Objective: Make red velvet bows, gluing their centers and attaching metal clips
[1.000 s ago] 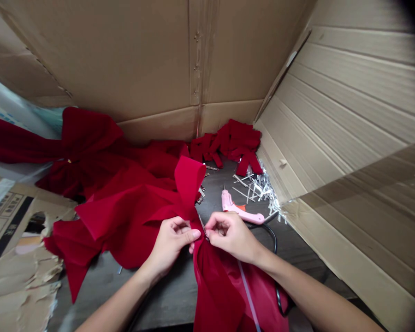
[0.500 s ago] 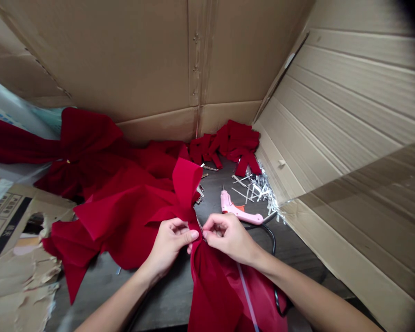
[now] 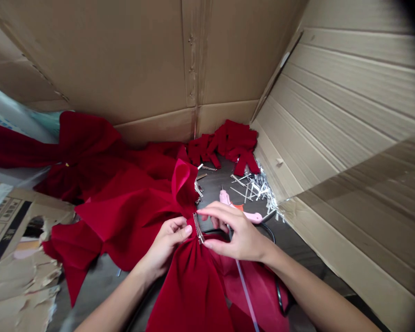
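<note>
Our R hand (image 3: 235, 234) has spread along slim silver metal clip (image 3: 198, 228), prob. seated on gathered red velvet fabric (image 3: 190, 290) our L hand (image 3: 168, 242) pinches.

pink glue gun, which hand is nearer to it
Right. The right hand is just this side of the pink glue gun; the left hand is farther off, left of it, holding the red fabric.

This looks like my craft workshop: cardboard panels (image 3: 134, 60) screen a bench (image 3: 96, 282) bearing a pink glue gun (image 3: 251, 216), metal clips (image 3: 238, 180), red bows (image 3: 190, 286).
</note>
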Available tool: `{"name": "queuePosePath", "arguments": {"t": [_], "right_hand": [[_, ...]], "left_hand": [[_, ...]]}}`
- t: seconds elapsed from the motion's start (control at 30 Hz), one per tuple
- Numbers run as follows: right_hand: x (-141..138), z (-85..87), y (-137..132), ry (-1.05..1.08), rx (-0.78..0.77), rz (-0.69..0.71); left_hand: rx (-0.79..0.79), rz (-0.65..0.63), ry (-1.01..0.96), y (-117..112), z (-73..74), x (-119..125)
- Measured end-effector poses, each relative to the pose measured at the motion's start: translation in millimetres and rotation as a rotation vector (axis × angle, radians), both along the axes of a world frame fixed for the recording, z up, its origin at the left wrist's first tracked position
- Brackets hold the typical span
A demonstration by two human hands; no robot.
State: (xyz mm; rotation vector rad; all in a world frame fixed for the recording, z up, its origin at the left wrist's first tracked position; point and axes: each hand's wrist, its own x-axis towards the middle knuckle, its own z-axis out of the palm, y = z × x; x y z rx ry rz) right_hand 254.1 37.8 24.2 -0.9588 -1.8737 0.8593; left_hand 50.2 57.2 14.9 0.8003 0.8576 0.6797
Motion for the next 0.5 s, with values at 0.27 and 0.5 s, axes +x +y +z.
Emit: {"name": "queuePosePath", "arguments": {"t": [0.27,0.5], "right_hand": [[-3.7,-6.7,1.2,-0.106,0.026,0.024],[-3.0,-12.8,5.3,-0.032,0.050,0.071]], "left_hand": [[-0.017,-0.002,-0.010,-0.2,-0.1,0.4],[-0.007,0.009,0.011,-1.7,0.5,0.5]]}}
